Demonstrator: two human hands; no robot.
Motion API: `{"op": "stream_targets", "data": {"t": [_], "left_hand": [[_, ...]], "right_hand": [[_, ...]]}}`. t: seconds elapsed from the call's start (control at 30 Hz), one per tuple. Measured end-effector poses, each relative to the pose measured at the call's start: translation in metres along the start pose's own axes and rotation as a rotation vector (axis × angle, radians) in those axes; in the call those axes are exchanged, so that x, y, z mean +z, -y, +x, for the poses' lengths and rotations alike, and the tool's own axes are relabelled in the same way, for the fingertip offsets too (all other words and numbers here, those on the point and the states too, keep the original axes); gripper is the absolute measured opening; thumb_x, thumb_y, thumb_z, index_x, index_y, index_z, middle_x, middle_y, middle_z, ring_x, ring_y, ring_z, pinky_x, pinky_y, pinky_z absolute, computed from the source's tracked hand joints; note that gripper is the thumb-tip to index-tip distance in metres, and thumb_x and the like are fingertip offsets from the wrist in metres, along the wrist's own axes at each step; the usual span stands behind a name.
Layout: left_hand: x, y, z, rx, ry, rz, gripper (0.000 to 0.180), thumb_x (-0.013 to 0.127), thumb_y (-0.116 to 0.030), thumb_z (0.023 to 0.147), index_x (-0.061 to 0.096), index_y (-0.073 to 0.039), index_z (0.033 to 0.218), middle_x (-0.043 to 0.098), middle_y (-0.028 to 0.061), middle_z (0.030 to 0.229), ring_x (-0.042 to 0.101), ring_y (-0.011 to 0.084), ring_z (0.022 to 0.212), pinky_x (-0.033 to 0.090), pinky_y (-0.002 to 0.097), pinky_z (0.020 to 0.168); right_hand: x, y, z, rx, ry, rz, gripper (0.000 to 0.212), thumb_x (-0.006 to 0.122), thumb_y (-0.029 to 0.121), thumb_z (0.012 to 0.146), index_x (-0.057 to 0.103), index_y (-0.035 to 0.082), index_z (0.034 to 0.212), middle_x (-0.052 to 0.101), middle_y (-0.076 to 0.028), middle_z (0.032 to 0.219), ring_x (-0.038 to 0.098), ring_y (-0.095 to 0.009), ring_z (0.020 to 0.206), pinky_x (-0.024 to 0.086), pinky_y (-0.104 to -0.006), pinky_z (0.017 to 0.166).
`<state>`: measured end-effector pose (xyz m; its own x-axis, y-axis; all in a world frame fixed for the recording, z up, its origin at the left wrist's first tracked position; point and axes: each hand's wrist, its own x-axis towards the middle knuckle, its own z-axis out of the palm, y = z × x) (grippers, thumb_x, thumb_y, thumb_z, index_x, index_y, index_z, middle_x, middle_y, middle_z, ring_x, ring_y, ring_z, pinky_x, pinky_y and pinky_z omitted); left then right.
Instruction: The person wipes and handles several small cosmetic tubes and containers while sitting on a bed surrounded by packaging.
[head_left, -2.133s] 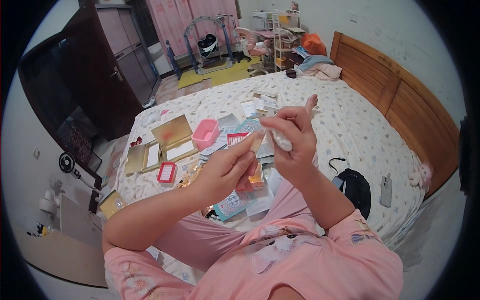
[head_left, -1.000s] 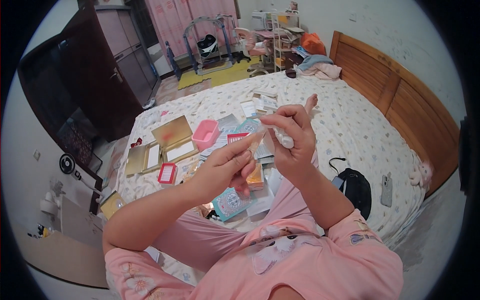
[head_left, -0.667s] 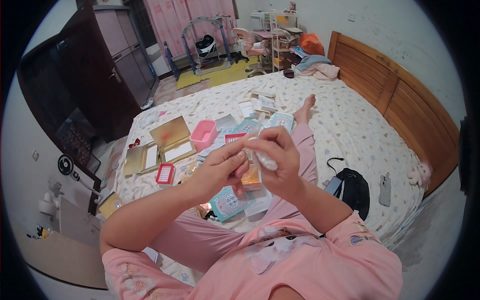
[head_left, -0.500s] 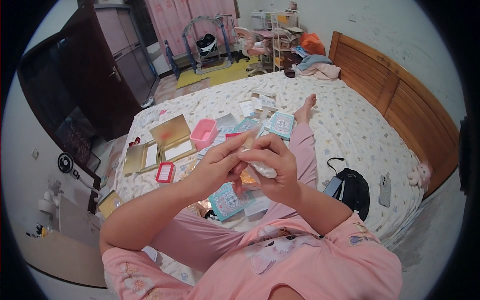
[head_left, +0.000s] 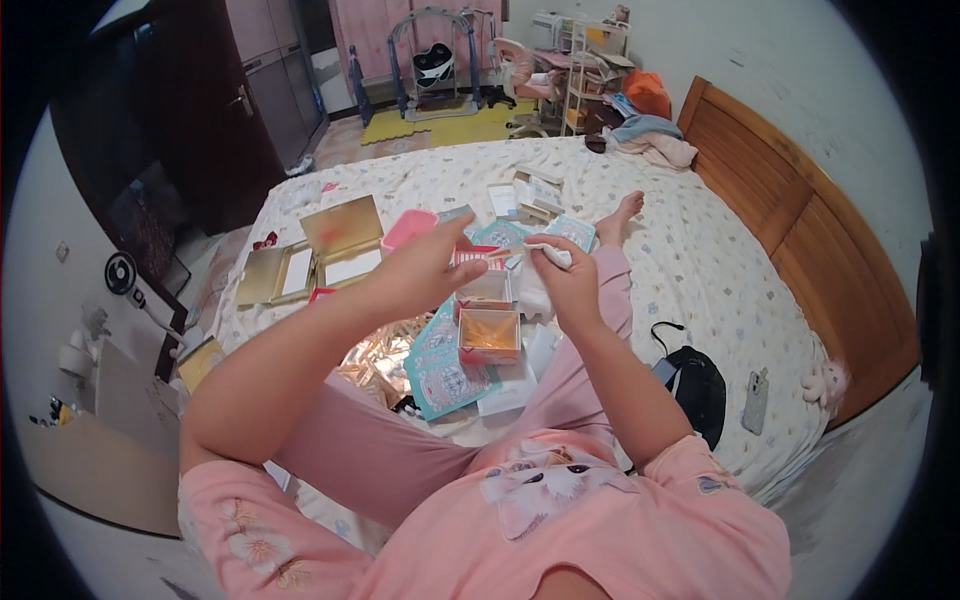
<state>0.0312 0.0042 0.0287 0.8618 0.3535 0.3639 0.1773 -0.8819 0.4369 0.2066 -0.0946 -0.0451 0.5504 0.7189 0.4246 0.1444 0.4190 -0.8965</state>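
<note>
Beyond my knees, my right hand (head_left: 570, 290) is closed on a crumpled white wad (head_left: 552, 254), either tissue or thin plastic. More pale, thin material (head_left: 535, 292) hangs or lies just below that hand; whether it joins the wad is unclear. My left hand (head_left: 435, 262) is to the left, thumb and fingers apart, with nothing seen in it. It overlaps the pink basket (head_left: 405, 228) in the picture. Between and below the hands are an open small box with an orange-gold inside (head_left: 490, 332) and a second open box (head_left: 484, 290) behind it.
Teal patterned packets (head_left: 452, 375) and shiny gold foil (head_left: 388, 362) lie between my legs. Opened gold boxes (head_left: 345, 222) stand at left. White cartons (head_left: 538, 192) lie farther off. On the right are a black bag (head_left: 697, 398) and a phone (head_left: 755, 402).
My hands were together at the white wad; now they are apart. The left has moved left and opened, while the right keeps the wad. The small boxes show more fully.
</note>
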Motion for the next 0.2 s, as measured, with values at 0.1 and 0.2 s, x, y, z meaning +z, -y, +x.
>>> {"op": "stream_targets", "data": {"t": [0.1, 0.2], "left_hand": [[-0.014, -0.014, 0.001, -0.166, 0.176, 0.012, 0.059, 0.056, -0.028, 0.084, 0.029, 0.0, 0.128, 0.047, 0.0205, 0.116, 0.051, 0.0295, 0.098, 0.041, 0.0358, 0.083], [-0.009, -0.009, -0.004, -0.173, 0.184, 0.013, 0.06, 0.057, -0.025, 0.085, 0.025, -0.008, 0.132, 0.048, 0.0138, 0.112, 0.054, 0.0207, 0.078, 0.044, 0.032, 0.072]], "right_hand": [[-0.017, -0.07, 0.012, 0.319, -0.13, 0.061, 0.016, 0.057, 0.0, 0.079, 0.062, 0.005, 0.093, 0.06, -0.004, 0.087, 0.054, -0.011, 0.079, 0.043, -0.0219, 0.071], [-0.021, -0.13, 0.011, 0.364, -0.19, 0.012, 0.017, 0.058, 0.003, 0.077, 0.062, 0.005, 0.094, 0.06, -0.01, 0.092, 0.058, -0.013, 0.078, 0.046, -0.0242, 0.068]]}}
